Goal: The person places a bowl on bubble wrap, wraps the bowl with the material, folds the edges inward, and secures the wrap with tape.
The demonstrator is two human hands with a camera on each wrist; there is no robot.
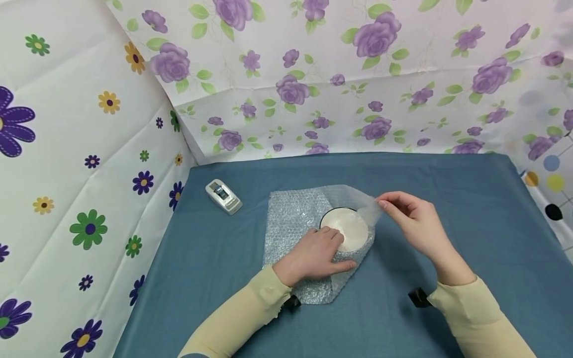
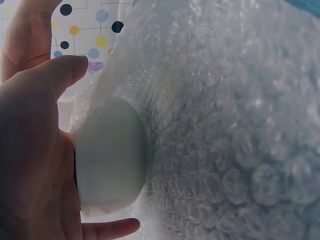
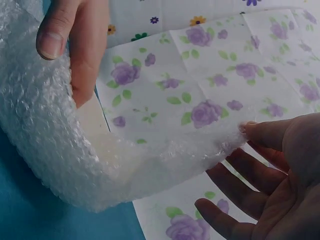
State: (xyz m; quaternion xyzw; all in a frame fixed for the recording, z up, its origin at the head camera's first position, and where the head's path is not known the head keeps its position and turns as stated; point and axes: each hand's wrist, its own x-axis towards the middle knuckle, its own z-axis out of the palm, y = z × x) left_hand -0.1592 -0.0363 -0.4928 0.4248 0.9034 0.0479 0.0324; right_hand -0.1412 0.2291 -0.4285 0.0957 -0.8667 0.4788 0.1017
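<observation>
Here your right hand [image 1: 416,223] pinches the raised edge of the bubble wrap [image 1: 291,219], seemingly keeping it taut, while your left hand [image 1: 315,253], fingers extended, presses inside the white bowl [image 1: 356,232], likely steadying it amid the folds on the blue cloth [image 1: 483,238].

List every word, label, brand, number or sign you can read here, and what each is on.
No readable text anywhere.
The bubble wrap and white bowl show no lettering.
The small pale device: any marking is too small to read.
The backdrop carries only printed flowers and leaves.
</observation>
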